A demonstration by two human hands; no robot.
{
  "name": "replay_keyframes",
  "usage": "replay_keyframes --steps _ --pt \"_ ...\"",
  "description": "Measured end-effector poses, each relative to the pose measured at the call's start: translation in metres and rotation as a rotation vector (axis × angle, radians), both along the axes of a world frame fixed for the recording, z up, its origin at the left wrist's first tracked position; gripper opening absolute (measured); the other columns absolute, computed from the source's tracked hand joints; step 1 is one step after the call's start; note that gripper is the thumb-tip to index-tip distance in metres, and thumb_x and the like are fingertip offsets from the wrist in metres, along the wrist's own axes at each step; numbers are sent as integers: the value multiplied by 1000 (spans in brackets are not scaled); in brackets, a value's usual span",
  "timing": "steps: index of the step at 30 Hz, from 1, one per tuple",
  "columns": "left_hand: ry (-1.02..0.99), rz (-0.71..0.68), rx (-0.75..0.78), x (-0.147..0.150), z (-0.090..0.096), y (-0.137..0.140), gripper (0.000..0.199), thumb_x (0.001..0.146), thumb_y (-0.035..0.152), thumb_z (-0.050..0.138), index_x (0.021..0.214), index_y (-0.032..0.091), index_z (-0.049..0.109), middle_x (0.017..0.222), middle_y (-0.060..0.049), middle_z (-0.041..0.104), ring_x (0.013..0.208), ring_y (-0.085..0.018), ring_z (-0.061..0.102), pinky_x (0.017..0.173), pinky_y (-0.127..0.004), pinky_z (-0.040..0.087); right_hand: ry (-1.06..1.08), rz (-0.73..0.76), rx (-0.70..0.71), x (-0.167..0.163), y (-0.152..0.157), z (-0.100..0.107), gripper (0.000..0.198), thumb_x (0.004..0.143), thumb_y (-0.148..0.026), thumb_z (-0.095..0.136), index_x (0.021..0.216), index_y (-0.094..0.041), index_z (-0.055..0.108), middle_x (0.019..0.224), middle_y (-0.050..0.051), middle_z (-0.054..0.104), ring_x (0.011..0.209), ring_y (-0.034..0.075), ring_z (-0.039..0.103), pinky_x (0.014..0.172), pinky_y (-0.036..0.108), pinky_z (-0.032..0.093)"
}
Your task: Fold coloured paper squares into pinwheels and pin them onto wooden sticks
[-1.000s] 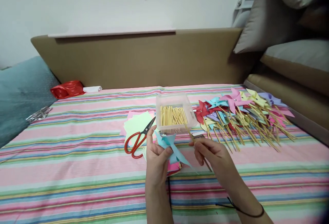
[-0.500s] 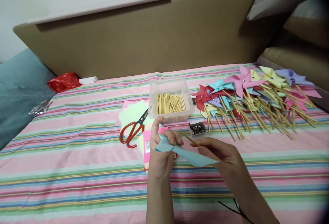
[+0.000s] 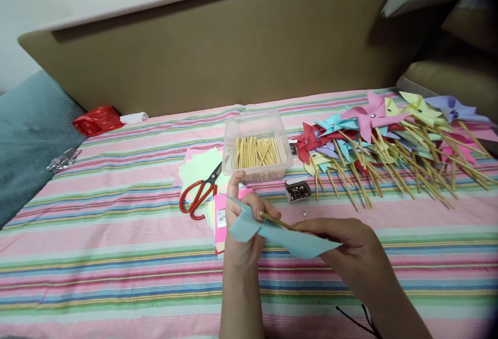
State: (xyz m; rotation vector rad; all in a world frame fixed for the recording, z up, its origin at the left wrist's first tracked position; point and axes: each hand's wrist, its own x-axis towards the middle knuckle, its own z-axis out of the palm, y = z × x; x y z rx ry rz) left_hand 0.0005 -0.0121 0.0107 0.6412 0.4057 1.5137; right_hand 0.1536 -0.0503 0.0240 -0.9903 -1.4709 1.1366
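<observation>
In front of me, my left hand grips a light-blue paper pinwheel near its folded centre, with the index finger raised. My right hand is closed around a thin wooden stick. The stick's tip lies at the back of the pinwheel's centre, by my left fingertips; whether it is fastened there is hidden. Just beyond, a small box of metal pins sits on the cloth. A tiny shiny piece lies between that box and my right hand.
A clear plastic tub of wooden sticks stands behind my hands. Red-handled scissors rest on coloured paper sheets at left. Many finished pinwheels are heaped at right. A red plastic bag lies far left on the striped cloth.
The stick's tip has come left, close against the pinwheel's centre. My right hand has moved slightly, and the tiny shiny piece on the cloth has come into view.
</observation>
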Motion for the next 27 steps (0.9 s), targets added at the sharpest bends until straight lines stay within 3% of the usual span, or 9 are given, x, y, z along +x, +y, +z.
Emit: replay_keyframes --steps 6,14,22,27 --pt "-19 -13 25 0 3 0 89 71 26 79 142 35 26 54 13 61 56 -8 68 53 -10 54 -6 -108 -40 -6 -5 3 21 78 -16 68 89 -30 79 80 0 78 67 16 72 61 20 57" --pt "-35 -61 35 -3 1 -1 93 73 24 78 144 40 19 58 13 63 58 -10 69 49 -14 56 -29 -35 19 -2 -3 1 29 77 -10 68 94 -31 78 81 -2 78 69 14 73 63 18 57" --pt "12 -27 -23 -4 0 -1 84 68 30 81 136 35 34 53 14 58 55 -12 68 51 -19 57 -2 -158 20 -6 -5 2 23 78 -16 68 90 -33 78 83 -1 78 72 16 72 63 20 56" --pt "39 -9 -69 -3 0 0 81 66 29 83 133 33 38 51 14 56 52 -9 66 49 -12 53 -14 -159 42 -4 -5 0 24 78 -15 69 94 -31 77 88 2 78 77 18 73 67 24 58"
